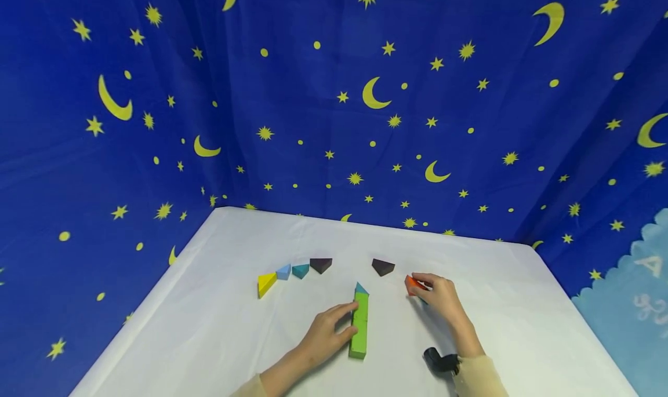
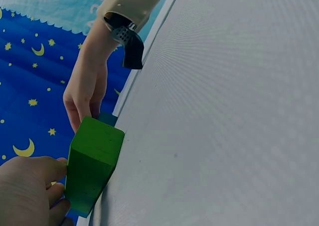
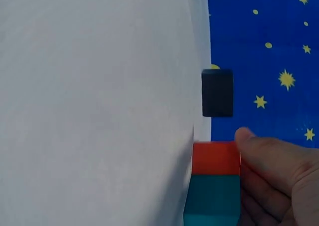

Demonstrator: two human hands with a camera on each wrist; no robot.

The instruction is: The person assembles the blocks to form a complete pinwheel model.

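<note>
In the head view a long green piece [image 1: 359, 327], made of blocks in line, lies with a blue-teal triangle [image 1: 360, 288] at its far end. My left hand [image 1: 325, 336] touches its left side with fingertips and thumb, not curled round it; the left wrist view shows the green end face [image 2: 94, 141] beside the hand [image 2: 32, 188]. To the right, my right hand [image 1: 443, 298] pinches an orange-red block [image 1: 411, 285]. In the right wrist view this red block [image 3: 217, 157] adjoins a teal block [image 3: 213, 198], with the hand [image 3: 279, 178] along their right side.
A dark block [image 1: 383, 267] stands beyond the right hand. Farther left, a yellow [image 1: 266, 283], a light-blue [image 1: 283, 272], a teal [image 1: 300, 270] and another dark block [image 1: 320, 265] form a curved row. A black strap [image 1: 439, 361] hangs at the right wrist. A starry blue curtain [image 1: 313, 107] surrounds the white table [image 1: 209, 327].
</note>
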